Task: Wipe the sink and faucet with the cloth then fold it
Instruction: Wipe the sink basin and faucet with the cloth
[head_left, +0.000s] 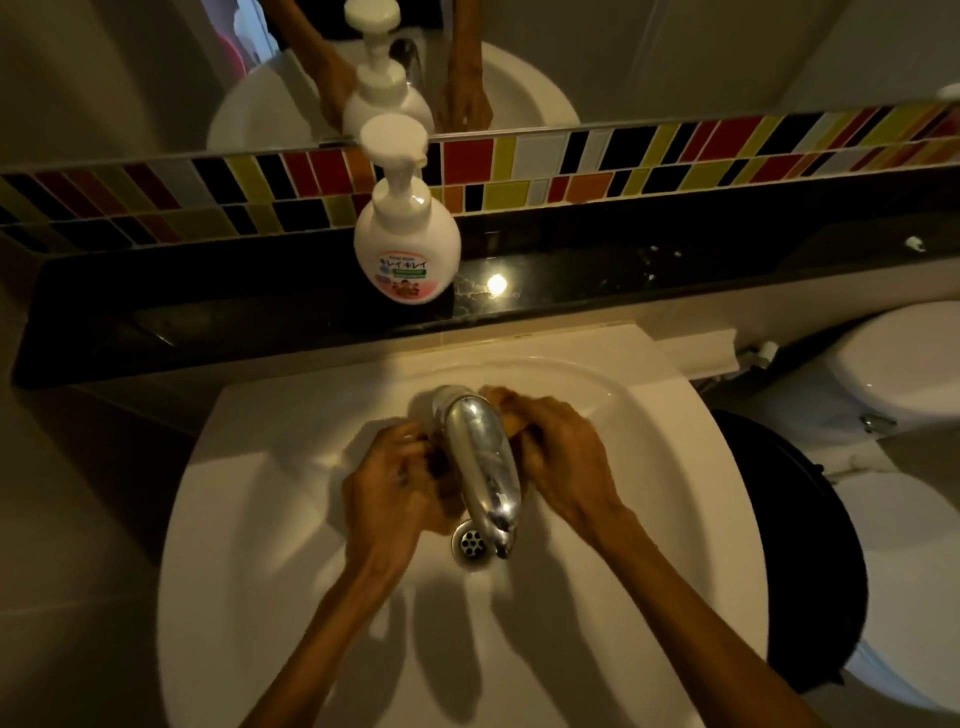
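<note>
Wiping the faucet (480, 457) now. My left hand (387, 486) and right hand (563, 462) flank the spout, fingers closed on the brownish cloth (506, 402), which seems to pass behind and under it; most is hidden. Best keep the cloth taut and draw it side to side, working base to tip. The spout's long axis runs from the sink (270, 519) rear towards me, outlet over the drain (470, 545).
</note>
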